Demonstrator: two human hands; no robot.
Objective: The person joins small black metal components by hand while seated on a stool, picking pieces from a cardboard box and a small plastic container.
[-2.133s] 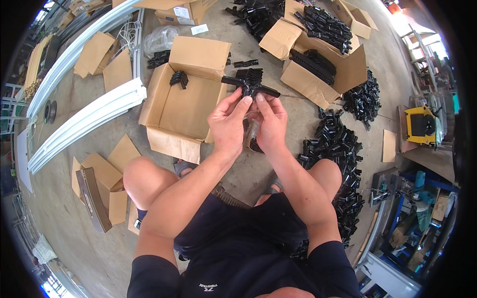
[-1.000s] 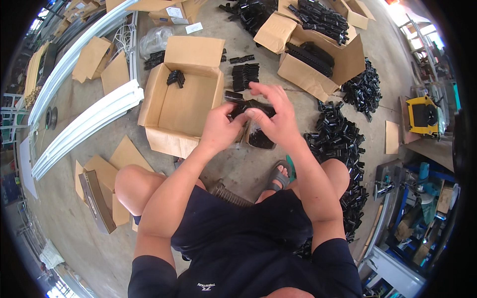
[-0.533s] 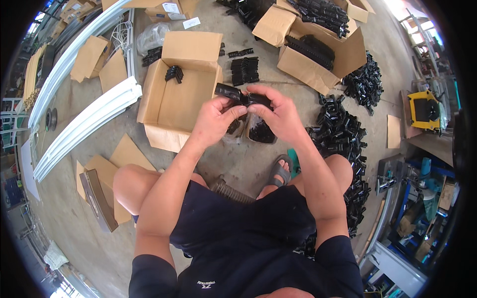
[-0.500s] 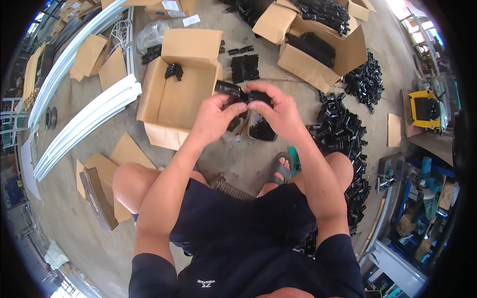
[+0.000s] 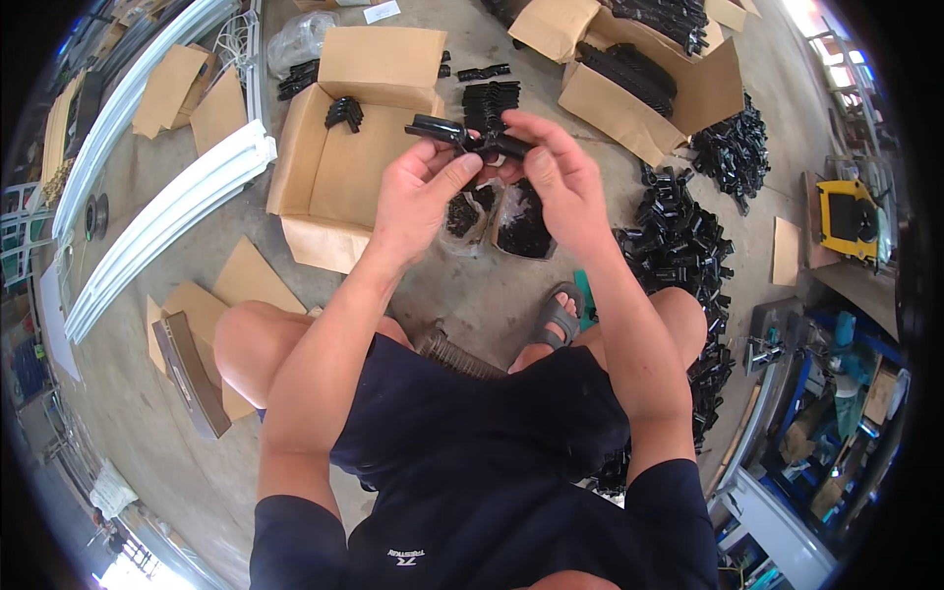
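Between my two hands is a glossy black tubular connector [image 5: 439, 128], its trough-shaped end pointing left. My left hand [image 5: 425, 193] pinches its middle between thumb and fingers. My right hand [image 5: 564, 181] is closed around the right-hand end, with the thumb and fingertips on it. Below the hands stand two clear plastic bags or containers of small dark pieces, one on the left [image 5: 466, 218] and one on the right [image 5: 521, 222]. An open cardboard box [image 5: 332, 202] lies left of my left hand, holding a small cluster of black parts [image 5: 344, 113].
Rows of black parts [image 5: 490, 96] lie on the floor beyond my hands. Another cardboard box [image 5: 621, 120] holds more at the far right. A long heap of loose black connectors [image 5: 678, 241] runs down my right side. White curved profiles [image 5: 177, 231] and flattened cardboard [image 5: 258, 285] lie left.
Both hands have moved slightly up with the connector. My right fingers have spread wider, showing more of its right end. The containers below are now less covered.
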